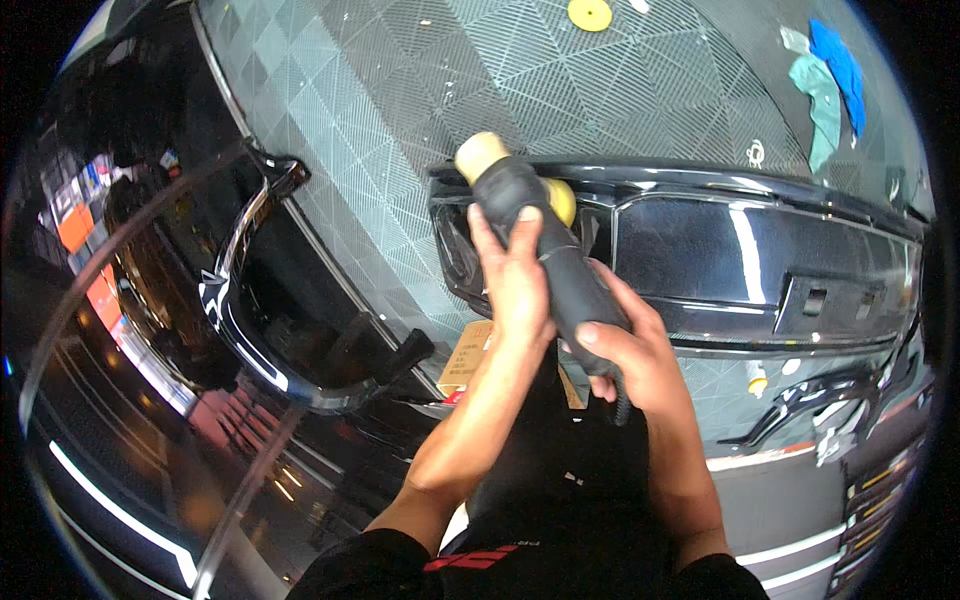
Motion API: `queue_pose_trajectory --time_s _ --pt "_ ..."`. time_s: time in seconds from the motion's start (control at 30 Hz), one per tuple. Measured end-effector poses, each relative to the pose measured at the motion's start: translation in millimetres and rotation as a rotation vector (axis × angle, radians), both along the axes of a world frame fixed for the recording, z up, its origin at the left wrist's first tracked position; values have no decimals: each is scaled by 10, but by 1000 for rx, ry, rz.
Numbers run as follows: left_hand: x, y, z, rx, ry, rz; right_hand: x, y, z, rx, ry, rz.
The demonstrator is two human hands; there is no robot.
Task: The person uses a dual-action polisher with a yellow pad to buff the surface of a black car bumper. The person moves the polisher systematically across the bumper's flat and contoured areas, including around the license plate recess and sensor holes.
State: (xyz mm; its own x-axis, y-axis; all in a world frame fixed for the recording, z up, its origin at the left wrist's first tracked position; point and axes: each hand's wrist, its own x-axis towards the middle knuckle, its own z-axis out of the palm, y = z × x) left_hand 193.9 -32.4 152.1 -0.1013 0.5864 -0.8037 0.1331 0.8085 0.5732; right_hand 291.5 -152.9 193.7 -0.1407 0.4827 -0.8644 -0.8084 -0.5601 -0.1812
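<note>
A black power polisher (pixel 571 289) runs diagonally across the middle of the view, its cord leaving the lower end. My left hand (pixel 517 277) grips it near the head, with the thumb lying on top. Around the rear of its body my right hand (pixel 634 345) is closed. A cream-coloured round part (pixel 481 156) sits at the far end of the head, and a yellow pad (pixel 561 202) shows at the head's right side. Beneath and to the right lies a glossy black car body panel (pixel 682 247); whether the pad touches it I cannot tell.
A glossy black car (pixel 330 300) stands at the left. On the tiled grid floor (pixel 600 97) lie a yellow disc (pixel 590 13), a blue cloth (pixel 841 71) and a green cloth (pixel 819 105). A cardboard box (pixel 469 356) is beside my left forearm; a small bottle (pixel 756 377) is beyond the panel.
</note>
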Motion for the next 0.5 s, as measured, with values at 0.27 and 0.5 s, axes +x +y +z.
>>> queue_pose_trajectory --time_s 0.27,0.5 --pt "219 -588 119 135 -145 -129 12 -387 451 -75 -229 -86" --pt "129 -794 61 108 -240 -154 -213 -620 468 -27 -327 -123"
